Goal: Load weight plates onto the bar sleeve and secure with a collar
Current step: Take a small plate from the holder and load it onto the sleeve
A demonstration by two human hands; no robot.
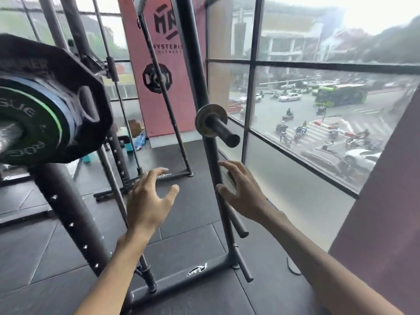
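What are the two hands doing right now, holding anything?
Left hand: open, fingers spread, holding nothing.
Right hand: open, fingers spread beside the rack post, gripping nothing.

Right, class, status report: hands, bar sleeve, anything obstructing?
Left hand open, right hand open. Plates on bar sleeve; no collar visible. Rack upright by right hand.

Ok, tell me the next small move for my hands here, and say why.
Probably raise the right hand to the small plate on the storage peg above it and grip its rim. It and the left hand are open and empty, that plate is the nearest stored one, and the bar sleeve already carries plates, with no collar visible.
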